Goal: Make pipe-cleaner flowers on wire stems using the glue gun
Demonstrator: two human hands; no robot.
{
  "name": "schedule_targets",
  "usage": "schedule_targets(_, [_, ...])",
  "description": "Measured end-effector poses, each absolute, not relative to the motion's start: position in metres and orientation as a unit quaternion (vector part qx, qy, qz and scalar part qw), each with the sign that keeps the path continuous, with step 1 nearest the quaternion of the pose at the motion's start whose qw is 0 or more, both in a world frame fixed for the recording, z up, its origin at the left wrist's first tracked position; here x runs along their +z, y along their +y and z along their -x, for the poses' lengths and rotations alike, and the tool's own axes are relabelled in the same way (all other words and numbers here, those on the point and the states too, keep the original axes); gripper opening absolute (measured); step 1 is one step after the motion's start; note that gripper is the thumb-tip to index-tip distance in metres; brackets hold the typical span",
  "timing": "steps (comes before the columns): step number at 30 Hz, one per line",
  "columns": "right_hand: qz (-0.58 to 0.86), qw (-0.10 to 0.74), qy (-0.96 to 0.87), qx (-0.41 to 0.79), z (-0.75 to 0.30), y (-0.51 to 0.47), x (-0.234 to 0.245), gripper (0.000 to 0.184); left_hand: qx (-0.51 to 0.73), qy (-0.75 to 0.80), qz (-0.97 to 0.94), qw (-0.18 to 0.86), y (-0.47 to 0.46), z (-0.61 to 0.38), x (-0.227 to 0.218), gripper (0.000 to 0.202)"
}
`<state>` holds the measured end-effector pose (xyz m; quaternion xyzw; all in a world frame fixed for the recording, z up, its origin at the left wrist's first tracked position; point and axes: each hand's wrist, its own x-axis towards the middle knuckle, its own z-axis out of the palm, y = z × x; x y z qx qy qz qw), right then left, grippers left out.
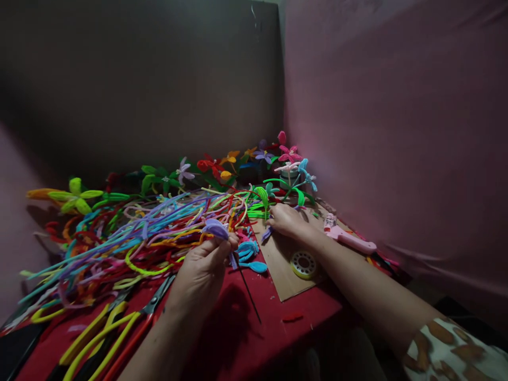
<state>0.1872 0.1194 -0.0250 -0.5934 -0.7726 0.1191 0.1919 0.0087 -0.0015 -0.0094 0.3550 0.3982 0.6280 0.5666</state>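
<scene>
My left hand pinches a purple pipe-cleaner flower on a thin dark wire stem that slants down over the red tabletop. To the right, my right hand is over a piece of cardboard, its fingers closed at a purple pipe-cleaner petal; its fingertips are partly hidden. Blue pipe-cleaner petals lie between the two hands. A roll of tape rests on the cardboard, below my right wrist.
A large heap of colourful pipe cleaners covers the table's left side. Yellow-handled pliers and other cutting tools lie at front left. Finished flowers stand along the back wall. A pink glue gun lies right of my forearm.
</scene>
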Motion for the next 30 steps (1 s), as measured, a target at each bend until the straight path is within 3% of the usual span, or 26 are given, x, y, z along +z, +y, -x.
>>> schedule_targets(8, [0.552, 0.353, -0.727, 0.205, -0.197, 0.122, -0.022, 0.007, 0.630, 0.399, -0.323, 0.583, -0.002, -0.010, -0.008, 0.024])
schedule_targets(14, [0.435, 0.454, -0.675, 0.387, -0.204, 0.103, -0.009, 0.013, 0.603, 0.361, -0.299, 0.645, -0.003, -0.013, -0.004, 0.016])
schedule_targets(18, [0.246, 0.539, -0.564, 0.575, -0.200, 0.077, -0.004, 0.016, 0.597, 0.387, -0.276, 0.646, -0.004, -0.016, -0.006, 0.007])
schedule_targets(23, [0.099, 0.498, -0.537, 0.674, -0.198, 0.055, -0.004, 0.013, 0.533, 0.344, -0.340, 0.695, -0.007, -0.018, -0.014, 0.012])
schedule_targets(30, [0.103, 0.475, -0.562, 0.670, -0.196, 0.049, -0.013, 0.012, 0.478, 0.354, -0.411, 0.691, -0.013, -0.025, -0.014, 0.017])
